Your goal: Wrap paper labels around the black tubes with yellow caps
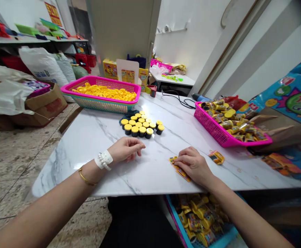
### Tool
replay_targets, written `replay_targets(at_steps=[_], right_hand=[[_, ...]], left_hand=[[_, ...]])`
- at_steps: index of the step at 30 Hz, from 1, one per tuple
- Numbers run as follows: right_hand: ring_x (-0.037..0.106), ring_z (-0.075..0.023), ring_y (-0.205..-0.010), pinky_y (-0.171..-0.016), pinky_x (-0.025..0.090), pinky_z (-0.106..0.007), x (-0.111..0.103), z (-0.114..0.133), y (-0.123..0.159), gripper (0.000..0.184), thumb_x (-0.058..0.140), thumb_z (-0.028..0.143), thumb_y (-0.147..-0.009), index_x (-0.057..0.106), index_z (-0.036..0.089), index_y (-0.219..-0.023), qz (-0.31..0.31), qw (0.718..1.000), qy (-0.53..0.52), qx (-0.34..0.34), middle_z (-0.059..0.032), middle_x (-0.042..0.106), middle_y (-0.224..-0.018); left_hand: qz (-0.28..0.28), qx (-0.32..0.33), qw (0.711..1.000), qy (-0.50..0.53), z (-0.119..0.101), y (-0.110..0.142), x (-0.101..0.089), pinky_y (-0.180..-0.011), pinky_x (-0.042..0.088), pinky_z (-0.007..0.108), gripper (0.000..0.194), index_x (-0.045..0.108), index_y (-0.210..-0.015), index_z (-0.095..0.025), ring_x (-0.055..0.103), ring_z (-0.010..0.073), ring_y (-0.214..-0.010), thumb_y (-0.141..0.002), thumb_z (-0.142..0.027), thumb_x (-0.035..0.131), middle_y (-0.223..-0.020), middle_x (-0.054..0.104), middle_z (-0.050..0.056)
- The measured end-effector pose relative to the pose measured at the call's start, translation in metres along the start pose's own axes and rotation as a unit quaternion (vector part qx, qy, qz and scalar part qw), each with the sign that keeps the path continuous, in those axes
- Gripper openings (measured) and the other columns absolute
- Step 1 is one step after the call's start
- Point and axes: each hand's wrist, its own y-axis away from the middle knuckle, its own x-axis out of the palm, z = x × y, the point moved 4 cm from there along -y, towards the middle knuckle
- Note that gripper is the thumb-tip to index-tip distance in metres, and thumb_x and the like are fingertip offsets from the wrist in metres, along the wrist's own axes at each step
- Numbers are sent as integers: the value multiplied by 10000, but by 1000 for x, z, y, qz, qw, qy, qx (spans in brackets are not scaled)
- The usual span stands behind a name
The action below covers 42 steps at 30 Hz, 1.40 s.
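My left hand (127, 148) hovers over the white marbled table (150, 172), its fingers loosely curled in and the thumb along them; nothing shows in it. Just beyond it stands a tight group of small black tubs with yellow lids (140, 124), two of them set slightly apart on the right. My right hand (193, 165) rests low on the table, its fingertips pinched onto a small stack of yellow-orange printed cards (182, 173), partly covered by the fingers. To the right of that hand lies another small printed card (217, 157).
A pink basket (101, 82) of yellow plastic pieces stands at the back left. Another pink basket (212, 129) with wrapped tubs is at the right. Below the table edge sits a blue basket (228, 237) of packed tubs. A black cable (181, 100) lies at the back.
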Motion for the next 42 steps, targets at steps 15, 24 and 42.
replay_targets(at_steps=[15, 24, 42], right_hand=[[669, -185, -809, -730, 576, -340, 54, 52, -91, 327, 687, 371, -880, 688, 205, -1162, -6, 968, -236, 83, -83, 710, -983], [467, -103, -485, -483, 385, -234, 63, 49, -95, 484, 590, 555, -898, 579, 181, -592, -36, 936, -261, 233, 24, 524, -505], [523, -130, -546, -550, 408, -261, 59, 68, -93, 405, 562, 458, -944, 661, 189, -658, -97, 973, -159, 134, 2, 586, -571]], left_hand=[[-89, 62, 986, 124, -2, 2, -14, -474, 294, 214, 374, 672, -687, -133, 411, 58, -474, -612, -466, 826, -554, 553, -36], [-218, 148, 959, 104, -12, 15, -14, -411, 297, 202, 374, 617, -706, -155, 409, 53, -388, -819, -509, 655, -525, 520, -46], [-269, 185, 945, 20, -19, 28, -10, -706, 517, 264, 161, 773, -805, -160, 657, 163, -754, -739, -306, 783, -827, 742, 63]])
